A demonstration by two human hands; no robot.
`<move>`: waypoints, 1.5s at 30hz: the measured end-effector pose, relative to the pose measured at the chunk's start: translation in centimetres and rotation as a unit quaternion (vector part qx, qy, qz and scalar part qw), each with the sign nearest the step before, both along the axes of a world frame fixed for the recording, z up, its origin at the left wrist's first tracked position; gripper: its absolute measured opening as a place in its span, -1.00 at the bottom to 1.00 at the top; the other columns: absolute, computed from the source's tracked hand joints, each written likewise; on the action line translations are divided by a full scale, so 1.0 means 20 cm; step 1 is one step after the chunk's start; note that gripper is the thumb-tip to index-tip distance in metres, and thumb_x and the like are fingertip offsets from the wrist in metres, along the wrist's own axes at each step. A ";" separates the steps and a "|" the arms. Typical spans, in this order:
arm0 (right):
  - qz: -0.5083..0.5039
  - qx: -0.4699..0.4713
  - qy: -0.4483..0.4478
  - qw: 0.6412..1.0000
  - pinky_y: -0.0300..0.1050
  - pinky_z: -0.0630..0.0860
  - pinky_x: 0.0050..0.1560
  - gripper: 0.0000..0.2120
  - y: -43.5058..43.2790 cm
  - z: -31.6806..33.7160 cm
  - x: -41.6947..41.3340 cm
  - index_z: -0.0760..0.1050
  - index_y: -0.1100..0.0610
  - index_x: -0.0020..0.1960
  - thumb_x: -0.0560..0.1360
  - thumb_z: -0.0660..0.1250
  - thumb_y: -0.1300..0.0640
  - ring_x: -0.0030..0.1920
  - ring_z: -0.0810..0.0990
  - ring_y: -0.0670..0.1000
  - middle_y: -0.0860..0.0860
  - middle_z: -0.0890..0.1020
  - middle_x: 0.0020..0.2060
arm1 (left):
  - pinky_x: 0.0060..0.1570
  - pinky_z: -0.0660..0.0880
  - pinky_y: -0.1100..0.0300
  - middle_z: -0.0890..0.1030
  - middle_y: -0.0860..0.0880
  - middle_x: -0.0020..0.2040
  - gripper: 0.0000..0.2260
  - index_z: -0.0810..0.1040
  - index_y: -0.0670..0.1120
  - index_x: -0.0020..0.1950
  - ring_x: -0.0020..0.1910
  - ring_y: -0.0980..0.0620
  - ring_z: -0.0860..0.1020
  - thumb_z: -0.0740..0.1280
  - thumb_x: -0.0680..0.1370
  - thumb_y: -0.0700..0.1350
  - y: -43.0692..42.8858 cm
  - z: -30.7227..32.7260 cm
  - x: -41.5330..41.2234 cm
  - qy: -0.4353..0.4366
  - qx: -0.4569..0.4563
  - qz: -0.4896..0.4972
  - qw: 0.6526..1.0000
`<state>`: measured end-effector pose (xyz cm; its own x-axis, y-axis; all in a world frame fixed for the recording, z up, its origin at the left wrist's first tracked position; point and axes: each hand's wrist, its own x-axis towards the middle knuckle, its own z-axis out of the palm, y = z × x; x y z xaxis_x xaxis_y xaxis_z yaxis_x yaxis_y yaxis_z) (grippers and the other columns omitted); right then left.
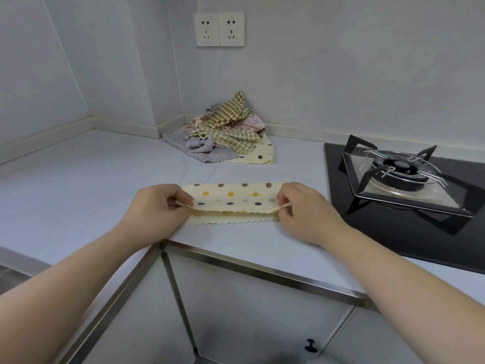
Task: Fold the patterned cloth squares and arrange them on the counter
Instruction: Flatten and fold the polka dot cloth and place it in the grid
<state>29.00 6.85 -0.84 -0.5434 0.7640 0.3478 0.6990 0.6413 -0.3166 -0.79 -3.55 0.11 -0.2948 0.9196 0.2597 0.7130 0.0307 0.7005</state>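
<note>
Reaching over steel-trimmed pale counter (78, 179); pinching top-layer near corners of cream polka-dot scalloped cloth square (231, 198), left hand (154, 206) one end, right hand (301, 208) other, likely to align edges evenly. Lying half-folded near counter front. Crumpled gingham-and-dotted cloth heap (225, 130) parked in back corner, off folding space.

Your single camera, worn on your head, looks forward and down over the pale grey corner surface (78, 185). It sits close: both forearms enter from the bottom corners, your left hand (157, 206) and right hand (304, 210) meeting at the cream dotted cloth square (233, 198) mid-frame. The wide lens reaches the white double wall socket (220, 29) ahead and the black gas hob (401, 177) at right.
</note>
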 end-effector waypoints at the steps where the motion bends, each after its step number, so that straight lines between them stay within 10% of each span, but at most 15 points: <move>1: -0.001 -0.011 -0.015 1.000 0.03 0.50 -0.02 -0.95 0.00 0.00 -0.01 0.43 0.09 -0.06 0.51 0.22 0.21 -0.06 0.49 0.07 -0.02 0.54 -0.07 | -0.11 0.42 0.51 0.70 0.19 -0.07 -0.82 0.67 0.06 -0.17 -0.09 0.27 0.64 0.45 0.45 -0.25 -0.01 0.00 0.00 0.009 -0.004 -0.002 1.000; 25: 0.028 0.093 0.049 0.994 0.05 0.57 0.08 -0.85 0.03 -0.01 0.00 0.51 0.17 -0.14 0.41 0.27 0.38 0.14 0.58 0.16 0.08 0.62 0.04 | 0.02 0.55 0.33 0.67 0.09 -0.06 -0.81 0.62 -0.03 -0.20 0.10 0.34 0.58 0.45 0.43 -0.33 -0.07 -0.12 -0.03 0.143 0.114 -0.089 0.979; 35: 0.012 0.023 -0.050 0.998 -0.03 0.54 -0.02 -0.89 0.02 0.00 -0.01 0.52 0.07 -0.12 0.49 0.23 0.20 -0.06 0.51 0.01 -0.07 0.57 -0.07 | 0.05 0.59 0.14 0.66 0.09 -0.06 -0.78 0.59 0.00 -0.22 0.05 0.16 0.64 0.43 0.40 -0.34 -0.08 -0.12 -0.02 0.139 0.097 -0.074 0.983; 40: -0.007 0.005 -0.072 0.997 -0.11 0.46 -0.07 -0.85 0.00 0.02 -0.01 0.54 0.08 -0.17 0.50 0.22 0.11 -0.08 0.55 0.05 -0.06 0.61 -0.13 | 0.05 0.48 0.11 0.64 0.20 -0.04 -0.96 0.55 0.09 -0.25 0.07 0.09 0.55 0.36 0.37 -0.06 -0.09 -0.09 0.00 0.208 0.091 -0.047 0.973; 45: -0.015 0.060 -0.013 0.998 0.04 0.29 0.48 -0.63 0.00 0.05 -0.03 0.65 0.11 -0.06 0.58 0.16 -0.09 0.18 0.57 0.01 -0.04 0.69 0.01 | 0.15 0.38 0.09 0.67 0.09 0.05 -0.81 0.66 0.00 -0.08 0.18 0.00 0.55 0.29 0.52 0.04 -0.09 -0.01 0.08 0.248 0.118 -0.010 0.962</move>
<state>28.35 6.83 0.08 -0.5304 0.7338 0.4245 0.7256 0.6519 -0.2204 0.72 -5.26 -0.18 -0.0645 0.8218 0.5661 0.9599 -0.1040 0.2603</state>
